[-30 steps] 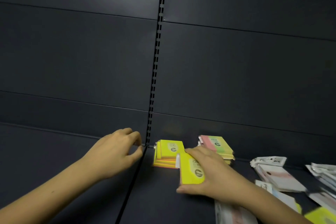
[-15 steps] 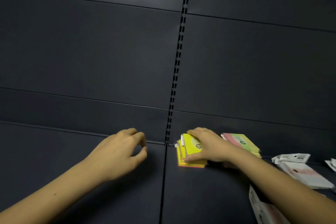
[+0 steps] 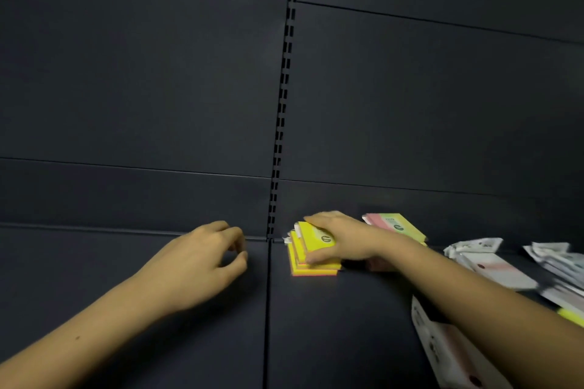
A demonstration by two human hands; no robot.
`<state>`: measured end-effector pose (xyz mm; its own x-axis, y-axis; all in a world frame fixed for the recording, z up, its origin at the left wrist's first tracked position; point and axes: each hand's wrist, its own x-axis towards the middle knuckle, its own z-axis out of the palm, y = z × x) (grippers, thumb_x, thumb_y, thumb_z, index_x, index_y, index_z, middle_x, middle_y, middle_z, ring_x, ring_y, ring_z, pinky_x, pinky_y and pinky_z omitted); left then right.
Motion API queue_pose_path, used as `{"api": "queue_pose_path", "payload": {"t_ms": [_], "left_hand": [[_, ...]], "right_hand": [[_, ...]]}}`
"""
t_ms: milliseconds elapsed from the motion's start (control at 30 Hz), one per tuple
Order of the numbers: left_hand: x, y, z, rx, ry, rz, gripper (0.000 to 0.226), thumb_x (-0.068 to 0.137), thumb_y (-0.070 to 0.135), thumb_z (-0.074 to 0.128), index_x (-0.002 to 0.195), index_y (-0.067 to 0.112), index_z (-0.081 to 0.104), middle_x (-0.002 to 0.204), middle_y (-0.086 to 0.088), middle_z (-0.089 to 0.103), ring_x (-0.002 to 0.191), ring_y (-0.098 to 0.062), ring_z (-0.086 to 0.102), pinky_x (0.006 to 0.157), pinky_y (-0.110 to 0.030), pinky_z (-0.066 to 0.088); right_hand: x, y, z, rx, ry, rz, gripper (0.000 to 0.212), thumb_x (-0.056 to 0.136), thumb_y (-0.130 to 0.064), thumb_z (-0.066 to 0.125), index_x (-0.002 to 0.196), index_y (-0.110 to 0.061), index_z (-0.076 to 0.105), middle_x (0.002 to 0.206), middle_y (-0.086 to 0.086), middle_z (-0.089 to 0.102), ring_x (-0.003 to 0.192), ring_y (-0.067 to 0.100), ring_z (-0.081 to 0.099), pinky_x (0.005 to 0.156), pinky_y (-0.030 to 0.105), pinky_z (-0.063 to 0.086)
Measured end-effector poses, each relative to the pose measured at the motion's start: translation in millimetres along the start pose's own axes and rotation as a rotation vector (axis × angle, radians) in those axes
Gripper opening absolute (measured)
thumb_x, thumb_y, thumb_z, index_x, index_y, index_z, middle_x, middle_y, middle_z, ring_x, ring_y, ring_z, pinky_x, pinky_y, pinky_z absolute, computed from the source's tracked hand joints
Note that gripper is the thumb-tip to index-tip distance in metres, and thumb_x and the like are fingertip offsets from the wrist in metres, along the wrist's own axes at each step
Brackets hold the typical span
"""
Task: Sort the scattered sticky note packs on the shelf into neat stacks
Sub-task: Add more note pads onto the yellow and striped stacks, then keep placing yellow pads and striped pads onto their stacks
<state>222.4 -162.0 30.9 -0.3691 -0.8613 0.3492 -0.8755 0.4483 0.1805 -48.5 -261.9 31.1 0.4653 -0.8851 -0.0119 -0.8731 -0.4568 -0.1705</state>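
Sticky note packs lie on the dark shelf [image 3: 331,325], all on its right half, against the dark slatted back panel [image 3: 126,88] with its slotted upright [image 3: 286,73]. Largest in view, a pale pink-and-white pack [image 3: 448,354] sits at the lower right under the right forearm, its long axis running from the near right edge back toward the left. Farther right a heap of white and pale pink packs [image 3: 496,265] lies scattered at mixed angles, blurred. The yellow stack [image 3: 311,265] stands just right of the shelf seam near the back panel, its packs unevenly offset, long axes running front to back. The right hand [image 3: 341,240] grips the top yellow pack [image 3: 316,238], fingers over its far edge and thumb at its near edge; the pack is tilted, its left side raised, the printed round label facing up. Behind the right wrist, a pink-and-green stack [image 3: 395,224] lies with its long axis angled back-left to front-right. The left hand [image 3: 202,259] hovers left of the seam, fingers loosely curled, holding nothing, well apart from the packs.
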Motion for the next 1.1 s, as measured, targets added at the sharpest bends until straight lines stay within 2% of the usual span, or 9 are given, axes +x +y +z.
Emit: {"api": "queue_pose_path", "payload": {"t_ms": [67, 167, 267, 367, 467, 600, 800, 1000, 1100], "left_hand": [[4.8, 3.2, -0.8, -0.003, -0.007, 0.023, 0.027, 0.087, 0.054, 0.034, 0.096, 0.036, 0.052, 0.099, 0.016, 0.050, 0.093, -0.004, 0.054, 0.080, -0.032, 0.050], [13.8, 12.3, -5.4, -0.002, 0.013, 0.063, 0.046, 0.076, 0.065, 0.022, 0.094, 0.036, 0.053, 0.096, 0.016, 0.051, 0.091, -0.004, 0.054, 0.079, -0.033, 0.050], [22.8, 29.1, -6.4, -0.014, 0.057, 0.083, 0.054, 0.070, 0.067, 0.016, 0.092, 0.034, 0.053, 0.093, 0.015, 0.052, 0.087, -0.005, 0.055, 0.076, -0.034, 0.050], [28.5, 56.0, 2.2, -0.002, 0.049, 0.097, 0.054, 0.070, 0.066, 0.016, 0.092, 0.034, 0.053, 0.090, 0.015, 0.051, 0.085, -0.005, 0.055, 0.074, -0.035, 0.051], [29.6, 92.8, 16.0, 0.013, 0.016, 0.085, 0.052, 0.073, 0.065, 0.019, 0.096, 0.033, 0.054, 0.093, 0.014, 0.051, 0.085, -0.007, 0.055, 0.074, -0.036, 0.051], [21.3, 166.0, 28.9, 0.027, 0.041, 0.094, 0.052, 0.074, 0.065, 0.017, 0.096, 0.035, 0.053, 0.097, 0.016, 0.053, 0.086, -0.006, 0.054, 0.074, -0.032, 0.049], [22.5, 285.1, 41.4, -0.079, 0.105, 0.132, 0.049, 0.074, 0.065, 0.016, 0.093, 0.035, 0.050, 0.093, 0.018, 0.053, 0.086, -0.004, 0.052, 0.075, -0.029, 0.047], [46.9, 314.0, 60.0, -0.019, 0.070, 0.057, 0.055, 0.070, 0.067, 0.012, 0.097, 0.037, 0.050, 0.100, 0.018, 0.053, 0.093, -0.006, 0.054, 0.080, -0.033, 0.048], [55.3, 318.6, 64.0, 0.012, 0.069, 0.049, 0.055, 0.069, 0.067, 0.010, 0.096, 0.038, 0.047, 0.101, 0.018, 0.054, 0.093, -0.008, 0.054, 0.080, -0.035, 0.049]], "right_hand": [[-11.7, -1.8, -11.8, 0.037, 0.028, 0.002, 0.084, 0.087, -0.058, 0.056, 0.153, -0.022, 0.020, 0.158, -0.003, 0.026, 0.145, 0.016, 0.019, 0.117, 0.029, 0.018], [-43.9, -5.6, -40.1, 0.077, 0.138, -0.006, 0.068, 0.093, -0.053, 0.045, 0.150, -0.020, 0.031, 0.153, -0.003, 0.036, 0.140, 0.014, 0.030, 0.114, 0.025, 0.024], [-86.0, -2.5, -61.8, 0.061, 0.238, 0.000, 0.071, 0.084, -0.067, 0.035, 0.138, -0.024, 0.050, 0.140, -0.009, 0.050, 0.129, 0.009, 0.040, 0.110, 0.028, 0.032], [-124.8, 12.8, -60.6, 0.002, 0.289, -0.003, 0.066, 0.082, -0.073, 0.034, 0.127, -0.030, 0.057, 0.128, -0.014, 0.055, 0.120, 0.008, 0.043, 0.107, 0.029, 0.034], [-157.6, 36.3, -42.9, -0.032, 0.249, 0.008, 0.054, 0.087, -0.065, 0.042, 0.128, -0.031, 0.055, 0.128, -0.013, 0.051, 0.119, 0.008, 0.038, 0.106, 0.029, 0.033], [-192.9, 79.5, -28.8, -0.093, 0.232, -0.018, 0.057, 0.088, -0.065, 0.041, 0.133, -0.033, 0.049, 0.132, -0.014, 0.046, 0.123, 0.008, 0.035, 0.108, 0.035, 0.033], [-241.9, 154.9, -53.0, -0.037, 0.258, -0.006, 0.059, 0.084, -0.069, 0.036, 0.130, -0.034, 0.051, 0.128, -0.019, 0.046, 0.120, 0.004, 0.034, 0.107, 0.033, 0.033], [-274.9, 200.9, -87.8, -0.036, 0.294, 0.033, 0.055, 0.086, -0.065, 0.037, 0.129, -0.034, 0.052, 0.127, -0.020, 0.049, 0.120, 0.004, 0.037, 0.105, 0.032, 0.035], [-291.3, 212.4, -94.5, -0.023, 0.311, 0.072, 0.058, 0.083, -0.067, 0.036, 0.129, -0.035, 0.052, 0.129, -0.020, 0.048, 0.122, 0.003, 0.036, 0.101, 0.026, 0.036]]}}
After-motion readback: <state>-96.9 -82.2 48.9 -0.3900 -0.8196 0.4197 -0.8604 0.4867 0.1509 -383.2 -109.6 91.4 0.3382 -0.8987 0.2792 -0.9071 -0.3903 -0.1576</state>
